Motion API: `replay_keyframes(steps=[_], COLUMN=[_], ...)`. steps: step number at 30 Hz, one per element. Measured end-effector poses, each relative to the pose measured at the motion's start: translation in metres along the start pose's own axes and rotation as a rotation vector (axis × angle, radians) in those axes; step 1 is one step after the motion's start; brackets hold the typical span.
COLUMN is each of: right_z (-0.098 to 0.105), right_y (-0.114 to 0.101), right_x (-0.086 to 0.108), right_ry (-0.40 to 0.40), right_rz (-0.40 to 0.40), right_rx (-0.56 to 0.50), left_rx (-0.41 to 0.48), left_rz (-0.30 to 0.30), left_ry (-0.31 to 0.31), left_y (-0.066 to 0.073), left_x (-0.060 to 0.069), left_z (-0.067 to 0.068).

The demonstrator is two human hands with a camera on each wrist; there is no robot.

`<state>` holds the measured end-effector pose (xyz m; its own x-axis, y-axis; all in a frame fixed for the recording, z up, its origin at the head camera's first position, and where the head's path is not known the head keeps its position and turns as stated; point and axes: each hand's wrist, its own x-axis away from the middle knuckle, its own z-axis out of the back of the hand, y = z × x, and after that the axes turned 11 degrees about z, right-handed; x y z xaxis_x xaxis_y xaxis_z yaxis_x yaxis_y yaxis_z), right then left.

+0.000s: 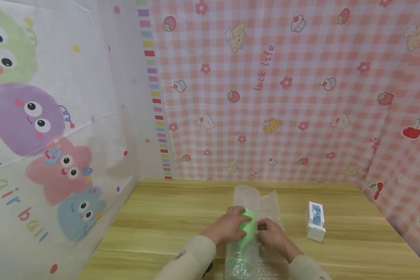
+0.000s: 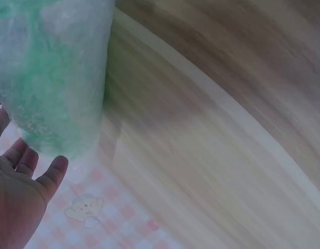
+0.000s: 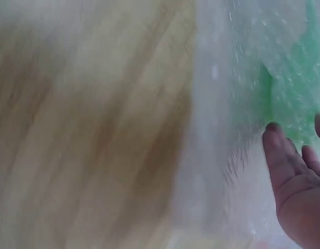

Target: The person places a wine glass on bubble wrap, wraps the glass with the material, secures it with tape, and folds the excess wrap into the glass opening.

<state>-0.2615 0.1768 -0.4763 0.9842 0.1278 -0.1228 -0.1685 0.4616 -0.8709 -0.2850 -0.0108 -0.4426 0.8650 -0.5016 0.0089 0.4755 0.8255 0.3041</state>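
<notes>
A green object, wide at both ends with a thin middle, lies inside a roll of clear bubble wrap (image 1: 246,196) on the table in the head view. My left hand (image 1: 229,225) holds this bundle from its left side, fingers curved over the upper green part (image 1: 250,215). On the right side of the bundle, the fingertips of my right hand (image 1: 273,236) touch the wrap. Fairly straight fingers (image 3: 278,153) lie against the wrap in the right wrist view, the thumb apart from them. The left wrist view has the wrapped green end (image 2: 61,104) beside my fingers.
A loose sheet of bubble wrap (image 1: 270,206) extends to the right of the roll. Farther right stands a white tape dispenser (image 1: 316,231) with blue tape. The wooden table (image 1: 161,217) meets patterned cloth walls (image 1: 266,144) at the back and sides.
</notes>
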Motion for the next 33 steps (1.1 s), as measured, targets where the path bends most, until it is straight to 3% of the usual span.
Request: replay_keyframes(steps=[3,6,13,18,21,27,33], right_z=[0.005,0.005,-0.001,-0.006,-0.013,-0.027,-0.026], right_y=[-0.001,-0.002,-0.007,-0.008,-0.006,0.001,-0.002], right_x=[-0.002,-0.003,-0.004,-0.006,-0.006,-0.005,-0.007], right_ry=[-0.02,-0.011,0.008,-0.002,-0.008,-0.031,-0.035], right_rz=[-0.006,-0.012,-0.015,-0.052,-0.062,-0.091,-0.091], right_rx=[0.087,0.097,-0.031,-0.121,-0.159,-0.218,-0.208], left_rx=[-0.031,-0.029,0.147,0.23,0.21,0.08,0.003], left_rz=[-0.01,-0.015,-0.038,-0.028,-0.04,-0.107,-0.13], left_ry=[0.009,0.023,0.041,-0.007,-0.025,-0.011,0.013], left_y=[0.002,-0.002,-0.014,-0.02,-0.022,-0.024,-0.025], left_x=[-0.002,-0.002,0.003,0.01,0.011,0.011,0.009], left_z=[-0.002,-0.004,-0.006,-0.005,-0.003,0.001,0.0])
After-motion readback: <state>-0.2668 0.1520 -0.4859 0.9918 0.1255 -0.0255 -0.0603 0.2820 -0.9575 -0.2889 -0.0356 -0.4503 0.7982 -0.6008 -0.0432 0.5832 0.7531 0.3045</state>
